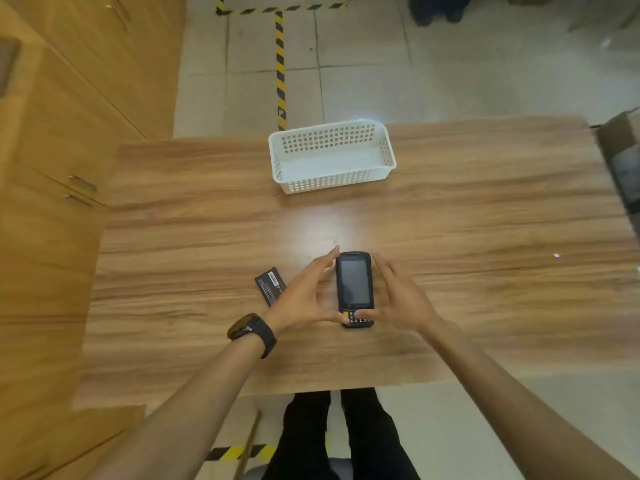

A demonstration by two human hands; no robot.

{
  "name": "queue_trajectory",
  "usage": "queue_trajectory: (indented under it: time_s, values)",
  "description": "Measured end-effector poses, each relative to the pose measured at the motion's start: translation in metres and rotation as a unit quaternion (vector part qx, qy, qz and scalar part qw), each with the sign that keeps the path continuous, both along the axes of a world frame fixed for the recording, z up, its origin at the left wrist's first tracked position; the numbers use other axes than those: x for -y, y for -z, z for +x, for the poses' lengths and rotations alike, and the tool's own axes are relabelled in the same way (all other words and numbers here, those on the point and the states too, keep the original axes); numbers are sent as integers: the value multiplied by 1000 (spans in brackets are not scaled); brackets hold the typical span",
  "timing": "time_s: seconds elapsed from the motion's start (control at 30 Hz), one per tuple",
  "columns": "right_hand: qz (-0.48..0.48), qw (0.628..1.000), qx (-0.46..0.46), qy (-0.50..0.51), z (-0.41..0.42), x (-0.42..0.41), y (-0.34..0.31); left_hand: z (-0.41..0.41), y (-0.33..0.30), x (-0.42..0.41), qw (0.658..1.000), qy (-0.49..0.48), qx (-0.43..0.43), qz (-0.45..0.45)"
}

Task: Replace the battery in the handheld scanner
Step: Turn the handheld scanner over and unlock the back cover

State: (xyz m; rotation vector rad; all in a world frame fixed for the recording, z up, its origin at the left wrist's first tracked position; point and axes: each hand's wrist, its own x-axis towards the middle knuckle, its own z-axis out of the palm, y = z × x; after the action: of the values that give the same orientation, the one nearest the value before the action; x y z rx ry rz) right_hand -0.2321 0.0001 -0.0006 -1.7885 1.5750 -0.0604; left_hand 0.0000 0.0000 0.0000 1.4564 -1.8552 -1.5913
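Observation:
A black handheld scanner (354,285) lies screen up on the wooden table (485,209), its keypad end toward me. My left hand (306,296) is spread along its left side, thumb tip on the keypad. Along the scanner's right side lies my right hand (398,299), fingers apart, and its thumb also rests on the keypad. Neither hand has closed around the scanner. A flat black battery (270,285) with a label lies on the table just left of my left hand.
A white perforated plastic basket (332,157) stands at the far side of the table and looks empty. Wooden cabinets (69,133) line the left. A cardboard box (620,157) sits at the table's right edge. My legs show below the near edge.

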Motion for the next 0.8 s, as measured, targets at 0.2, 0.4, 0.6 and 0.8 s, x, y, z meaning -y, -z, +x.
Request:
queue_trajectory:
  time_s: [0.2,0.4,0.6,0.8]
  values:
    - [29,998,-33,37,1,-7,25,-3,17,-6,998,-3,44,-38]
    - [54,992,38,103,0,-4,43,-5,25,-6,998,-28,44,-38]
    - [85,977,74,180,11,1,47,-10,31,-10,998,-19,52,-26]
    - [131,964,94,213,16,5,43,-13,34,-15,999,-15,42,-4]
